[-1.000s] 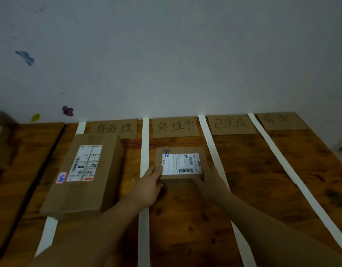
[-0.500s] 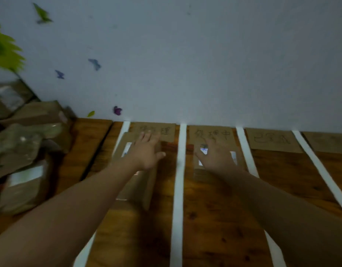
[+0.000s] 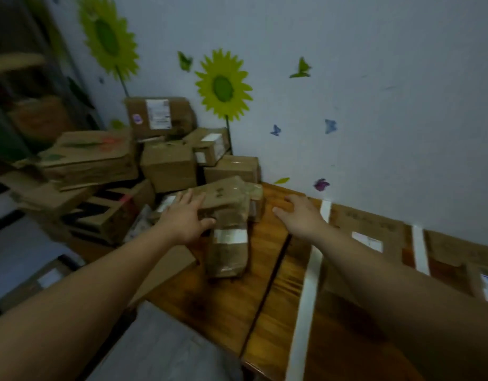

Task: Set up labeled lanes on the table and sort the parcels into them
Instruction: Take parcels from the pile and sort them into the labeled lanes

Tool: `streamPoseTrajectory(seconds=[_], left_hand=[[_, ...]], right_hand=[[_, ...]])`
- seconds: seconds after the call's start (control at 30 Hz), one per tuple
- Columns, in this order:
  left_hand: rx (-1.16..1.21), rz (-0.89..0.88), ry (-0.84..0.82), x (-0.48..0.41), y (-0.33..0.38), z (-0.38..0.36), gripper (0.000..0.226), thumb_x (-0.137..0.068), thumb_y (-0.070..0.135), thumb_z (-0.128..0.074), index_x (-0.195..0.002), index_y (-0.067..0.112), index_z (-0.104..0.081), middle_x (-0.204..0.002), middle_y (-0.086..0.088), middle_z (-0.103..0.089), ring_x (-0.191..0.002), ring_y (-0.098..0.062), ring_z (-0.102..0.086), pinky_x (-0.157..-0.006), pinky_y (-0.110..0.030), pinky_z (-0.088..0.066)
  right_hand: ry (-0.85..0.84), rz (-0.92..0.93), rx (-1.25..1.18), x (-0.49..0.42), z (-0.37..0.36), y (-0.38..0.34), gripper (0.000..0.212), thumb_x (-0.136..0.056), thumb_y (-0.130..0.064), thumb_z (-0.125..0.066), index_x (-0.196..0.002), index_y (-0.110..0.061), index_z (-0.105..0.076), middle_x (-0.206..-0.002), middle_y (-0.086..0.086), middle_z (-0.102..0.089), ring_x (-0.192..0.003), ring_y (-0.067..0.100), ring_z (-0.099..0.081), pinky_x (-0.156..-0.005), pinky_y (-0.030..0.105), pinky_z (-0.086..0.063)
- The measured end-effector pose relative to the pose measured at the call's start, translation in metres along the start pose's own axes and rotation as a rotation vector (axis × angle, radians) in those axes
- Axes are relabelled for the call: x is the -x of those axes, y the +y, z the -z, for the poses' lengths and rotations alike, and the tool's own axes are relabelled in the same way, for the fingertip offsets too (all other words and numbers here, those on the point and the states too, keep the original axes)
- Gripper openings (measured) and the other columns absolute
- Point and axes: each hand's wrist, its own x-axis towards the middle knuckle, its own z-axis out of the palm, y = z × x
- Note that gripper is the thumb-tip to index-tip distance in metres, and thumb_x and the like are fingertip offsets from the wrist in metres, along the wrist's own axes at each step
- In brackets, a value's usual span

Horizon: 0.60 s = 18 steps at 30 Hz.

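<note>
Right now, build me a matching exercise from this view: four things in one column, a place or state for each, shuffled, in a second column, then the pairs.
1. left hand
2. right hand
3. smaller sunflower sticker
4. nearest white tape strip

A. flat on the wooden table
B. on the wall
C. open above the table, touching no parcel
D. fingers on the tape-wrapped parcel

Pairs: 1-D, 2-C, 3-B, 4-A.

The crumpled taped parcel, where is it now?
The parcel lies centre-left in the head view, at the left end of the table before the box pile, between the left hand at its edge and the right hand.
</note>
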Motion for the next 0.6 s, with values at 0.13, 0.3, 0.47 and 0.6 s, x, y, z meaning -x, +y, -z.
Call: streamPoseTrajectory(seconds=[0.13, 0.3, 0.47, 0.6], left_hand=[[0.113, 0.153, -0.005, -0.012, -0.062, 0.013, 0.074, -0.09, 0.053, -0.049, -0.15, 0.028, -0.013, -0.159, -0.006, -0.002, -0.146, -0.028, 0.0, -0.117, -0.044, -0.011], [0.31, 0.237, -0.077, -0.048, -0.1, 0.009, 0.064, -0.094, 0.043, -0.049, -0.147, 0.016, -0.026, -0.152, -0.012, -0.028, -0.139, -0.03, -0.025, -0.114, -0.041, -0.024], [0.501, 0.405, -0.102, -0.1, -0.118, -0.007, 0.062, -0.094, 0.037, -0.052, -0.143, 0.005, -0.031, -0.142, -0.015, -0.041, -0.124, -0.031, -0.046, -0.091, -0.031, -0.039], [0.587, 0.545, -0.129, -0.132, -0.134, -0.024, 0.063, -0.094, 0.039, -0.05, -0.14, 0.0, -0.031, -0.144, -0.019, -0.036, -0.122, -0.033, -0.046, -0.09, -0.033, -0.04]], right_hand=[[-0.014, 0.036, -0.042, -0.026, -0.032, -0.05, 0.055, -0.09, -0.049, -0.054, -0.136, -0.02, -0.047, -0.136, 0.007, -0.05, -0.128, 0.027, -0.043, -0.103, 0.035, -0.037], [-0.069, -0.013, -0.087, -0.072, -0.06, -0.072, 0.057, -0.09, -0.047, -0.056, -0.137, -0.018, -0.046, -0.139, 0.003, -0.05, -0.125, 0.023, -0.048, -0.101, 0.034, -0.041], [-0.138, -0.145, -0.192, -0.13, -0.087, -0.071, 0.06, -0.085, -0.055, -0.058, -0.132, -0.019, -0.047, -0.127, 0.002, -0.059, -0.114, 0.022, -0.056, -0.096, 0.04, -0.047], [-0.173, -0.239, -0.156, -0.157, -0.105, -0.059, 0.078, -0.083, -0.06, -0.055, -0.145, -0.022, -0.027, -0.137, 0.007, -0.051, -0.119, 0.027, -0.053, -0.098, 0.048, -0.046]])
